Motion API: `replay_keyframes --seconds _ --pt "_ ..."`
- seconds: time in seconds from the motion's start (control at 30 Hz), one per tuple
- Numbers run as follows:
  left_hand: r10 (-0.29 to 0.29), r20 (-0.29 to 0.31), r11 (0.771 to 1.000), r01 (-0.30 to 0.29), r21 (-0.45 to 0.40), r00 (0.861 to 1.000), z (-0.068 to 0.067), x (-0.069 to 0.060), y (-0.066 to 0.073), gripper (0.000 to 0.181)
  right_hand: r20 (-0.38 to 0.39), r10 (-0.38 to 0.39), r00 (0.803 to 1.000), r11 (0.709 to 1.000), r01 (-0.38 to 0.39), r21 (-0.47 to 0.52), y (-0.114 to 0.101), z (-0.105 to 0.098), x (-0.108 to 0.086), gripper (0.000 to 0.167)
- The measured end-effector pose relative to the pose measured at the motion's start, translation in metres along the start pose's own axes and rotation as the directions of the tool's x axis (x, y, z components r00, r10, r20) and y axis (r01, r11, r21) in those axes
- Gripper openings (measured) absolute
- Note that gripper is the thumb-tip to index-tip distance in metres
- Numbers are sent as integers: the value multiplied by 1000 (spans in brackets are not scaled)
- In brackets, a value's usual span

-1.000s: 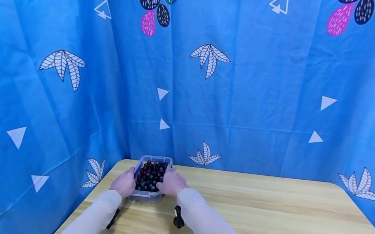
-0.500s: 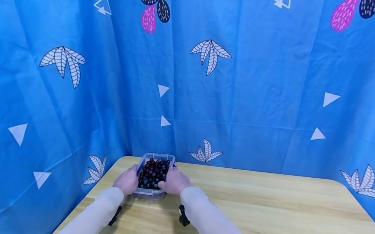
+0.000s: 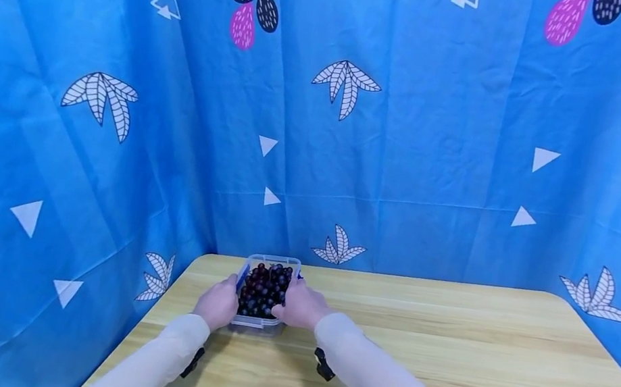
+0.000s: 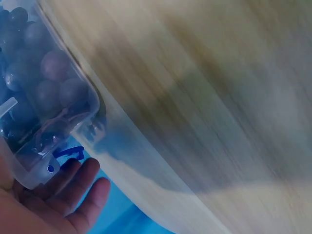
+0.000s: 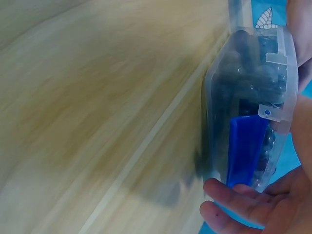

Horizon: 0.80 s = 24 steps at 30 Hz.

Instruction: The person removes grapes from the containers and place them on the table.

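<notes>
Dark red and purple grapes [image 3: 263, 292] fill a clear plastic box [image 3: 256, 323], which has no lid on it. On the box's left side, my left hand [image 3: 218, 305] grips the rim and wall. My right hand [image 3: 304, 305] holds the opposite side, its thumb near the front corner. A blue handle [image 5: 246, 146] hangs against the box wall in the right wrist view, just above the fingertips. Part of another blue handle [image 4: 70, 152] shows by the left fingers. Whether the box touches the table or hovers slightly is hard to tell.
The pale wooden table [image 3: 444, 353] stretches away to the right of the box. A blue patterned curtain [image 3: 449, 141] hangs behind the table and along its left side. The box is near the table's far left corner.
Both hands have moved the box of grapes a little to the right across the table, keeping their hold on its sides. The head view has tilted slightly.
</notes>
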<state>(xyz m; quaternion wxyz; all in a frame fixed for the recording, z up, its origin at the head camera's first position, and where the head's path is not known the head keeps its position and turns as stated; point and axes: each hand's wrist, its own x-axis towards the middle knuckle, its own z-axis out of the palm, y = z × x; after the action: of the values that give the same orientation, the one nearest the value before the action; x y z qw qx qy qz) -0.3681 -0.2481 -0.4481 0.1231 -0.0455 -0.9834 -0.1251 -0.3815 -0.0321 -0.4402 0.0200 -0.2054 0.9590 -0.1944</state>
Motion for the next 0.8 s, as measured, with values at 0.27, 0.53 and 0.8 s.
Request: replay_keyframes --seconds 0.27,0.53,0.8 --pt "107 -30 989 -103 106 994 0 -7 25 41 4 -10 1000 1000 10 8 17 -6 -18 92" --pt "148 -61 973 -134 189 987 1 -19 44 43 16 -36 999 999 36 8 27 -14 -39 89" --pt "209 -44 945 -190 266 977 3 -29 56 47 10 -44 999 999 44 -12 37 -16 -57 91"
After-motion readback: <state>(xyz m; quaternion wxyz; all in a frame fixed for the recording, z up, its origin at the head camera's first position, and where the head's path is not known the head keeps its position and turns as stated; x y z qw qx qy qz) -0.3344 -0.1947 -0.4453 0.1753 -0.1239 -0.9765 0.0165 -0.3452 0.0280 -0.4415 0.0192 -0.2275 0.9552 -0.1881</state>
